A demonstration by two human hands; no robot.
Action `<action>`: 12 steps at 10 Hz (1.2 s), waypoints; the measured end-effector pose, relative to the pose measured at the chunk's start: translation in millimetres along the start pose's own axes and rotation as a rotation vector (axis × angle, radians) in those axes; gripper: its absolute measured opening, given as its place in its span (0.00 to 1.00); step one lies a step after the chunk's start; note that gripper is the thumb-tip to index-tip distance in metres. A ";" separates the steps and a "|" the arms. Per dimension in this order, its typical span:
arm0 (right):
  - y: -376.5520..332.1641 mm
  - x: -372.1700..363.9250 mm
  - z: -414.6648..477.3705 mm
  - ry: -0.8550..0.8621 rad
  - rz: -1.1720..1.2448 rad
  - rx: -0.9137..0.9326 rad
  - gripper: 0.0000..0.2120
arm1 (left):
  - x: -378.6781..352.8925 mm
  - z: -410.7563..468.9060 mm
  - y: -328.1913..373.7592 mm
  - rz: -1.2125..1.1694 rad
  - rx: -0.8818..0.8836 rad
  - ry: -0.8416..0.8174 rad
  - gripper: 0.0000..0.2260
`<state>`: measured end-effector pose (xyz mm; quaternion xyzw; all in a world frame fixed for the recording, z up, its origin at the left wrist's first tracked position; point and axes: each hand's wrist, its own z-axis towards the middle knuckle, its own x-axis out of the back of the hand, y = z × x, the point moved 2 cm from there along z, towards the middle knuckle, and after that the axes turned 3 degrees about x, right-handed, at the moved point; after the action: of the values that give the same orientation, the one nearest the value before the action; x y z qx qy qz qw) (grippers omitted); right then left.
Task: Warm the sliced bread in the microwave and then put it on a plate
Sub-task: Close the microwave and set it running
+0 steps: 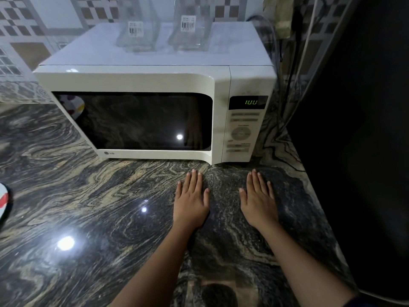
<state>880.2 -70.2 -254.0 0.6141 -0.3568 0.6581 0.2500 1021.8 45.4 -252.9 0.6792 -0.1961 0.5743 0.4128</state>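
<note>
Right under us, our left hand point(191, 201) and right hand point(259, 203) both lie flat on the swirly stone bench point(88, 207), fingers straight, holding nothing, just short of the microwave point(155, 80). Way off at the left edge there's a white-and-red thing point(3, 204). It might be the plate, but too little of it shows to tell.

The microwave door is closed and the window point(137, 120) is dark and full of reflections, so we can't see the bread at all. Our guess is it's inside. The display point(251, 102) glows green with something like 100.

What worries us: with the window that dark we can't watch the slices, so they could overheat and dry out. Also, two clear jars point(137, 25) point(190, 25) with barcode stickers sit on top of the microwave. They look empty, though they're blurry. If we yank the door, the shake could make them slide or tip. Some cables point(294, 52) hang behind on the right.
</note>
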 end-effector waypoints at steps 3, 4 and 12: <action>0.3 0.2 0.0 0.005 0.004 -0.009 0.39 | -0.5 -0.4 -0.2 -0.008 -0.005 0.000 0.27; 0.4 0.5 0.4 0.004 0.012 -0.012 0.39 | -0.6 -0.4 -0.1 -0.008 -0.004 0.003 0.26; 1.0 27.9 18.2 0.065 0.229 -0.107 0.27 | 2.4 -0.7 0.6 -0.020 0.004 -0.012 0.26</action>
<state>887.5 -88.0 -226.8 0.5337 -0.4508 0.6818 0.2171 1021.6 46.1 -250.4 0.6853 -0.1905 0.5666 0.4158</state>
